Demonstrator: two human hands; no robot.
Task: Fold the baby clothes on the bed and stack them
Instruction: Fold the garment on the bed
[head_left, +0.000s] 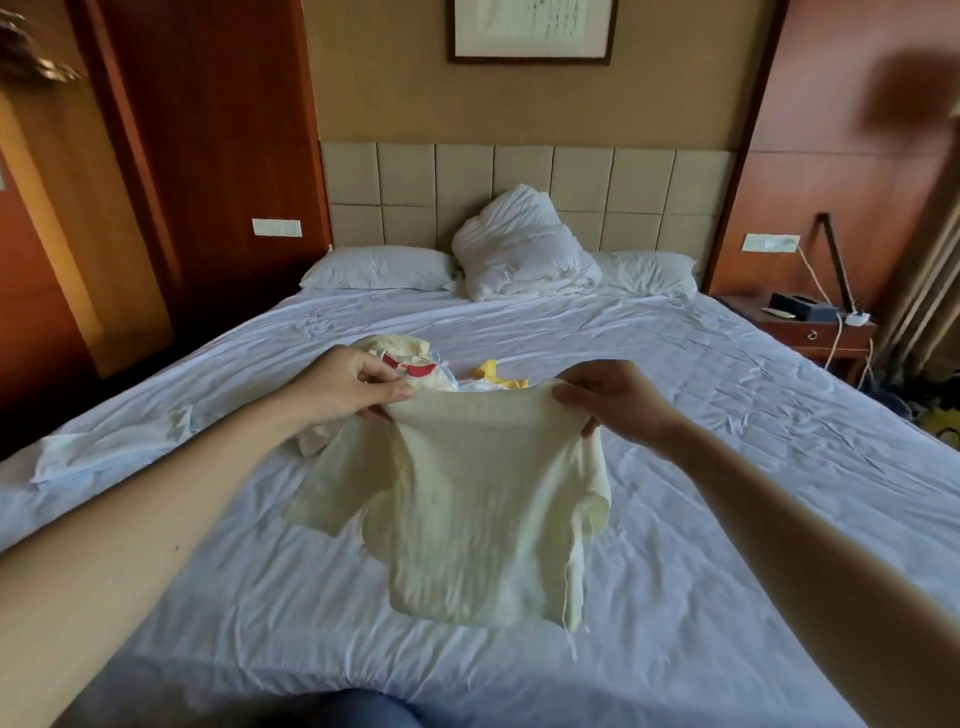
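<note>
- Over the bed's middle: one cream shirt (467, 493) held up by its top edge, hanging toward the sheet; can't tell if the hem touches.
- Left grip (345, 384): thumb and fingers clamped on the shirt's top left corner.
- Right grip (610, 402): clamped on the top right corner the same way, so both hands are on one garment.
- Sleeves: two, short. The left one sticks out sideways; the right one hangs folded against the body.
- Pile (415, 364): just behind the shirt on the bed (727, 467), partly hidden by the hands. Three colours show: cream with red print, white-blue, yellow. Exact count of pieces unclear.
- One white cloth (104, 452) lies flat near the bed's left edge, well apart from the pile; can't tell whether it is a garment.
- Two flat pillows at the head end, left pillow (379, 267) and right pillow (649, 273).
- One bunched duvet (524, 254) between them, against the headboard (519, 176).
- One framed picture (530, 26) above the headboard.
- Two switch plates, one on each side of the headboard.
- One nightstand (810, 322) right of the bed, with one dark box (800, 306) on it.
</note>
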